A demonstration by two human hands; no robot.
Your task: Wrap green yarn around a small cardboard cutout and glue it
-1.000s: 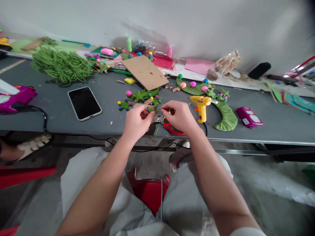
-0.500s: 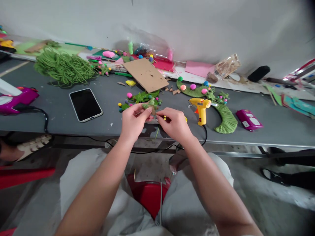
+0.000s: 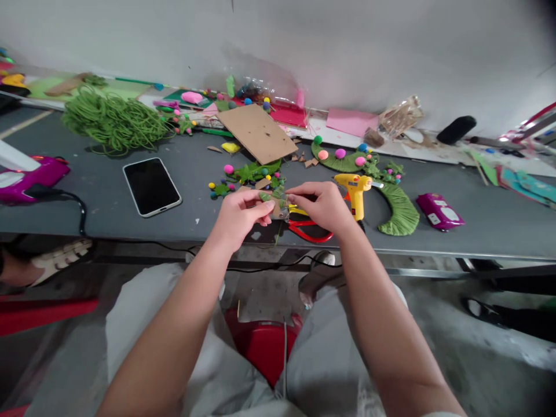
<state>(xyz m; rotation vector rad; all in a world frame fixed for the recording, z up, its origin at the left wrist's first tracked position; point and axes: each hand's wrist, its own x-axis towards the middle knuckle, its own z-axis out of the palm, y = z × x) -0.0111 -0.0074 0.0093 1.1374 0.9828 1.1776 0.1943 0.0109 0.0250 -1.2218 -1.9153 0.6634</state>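
Near the table's front edge, my left hand (image 3: 243, 215) pinches a small cardboard piece wrapped in green yarn (image 3: 278, 197). My right hand (image 3: 321, 202) is closed at the right side of that piece, thumb and fingertips together; what they grip is too small to make out. Red-handled scissors (image 3: 310, 231) lie under and in front of my right hand. A yellow glue gun (image 3: 357, 191) rests just to its right. Beyond my hands are green leafy shapes with coloured pompoms (image 3: 252, 172).
A phone (image 3: 152, 186) and a heap of green yarn (image 3: 115, 120) lie at the left. A cardboard sheet (image 3: 258, 133) is behind my hands. To the right are a green wrapped crescent (image 3: 399, 211) and a purple packet (image 3: 440, 212). A black cable hangs below the table edge.
Both hands have shifted slightly right with the small green piece, my right hand moving more. The red scissor handles and a bit of cardboard behind my hands have come into view.
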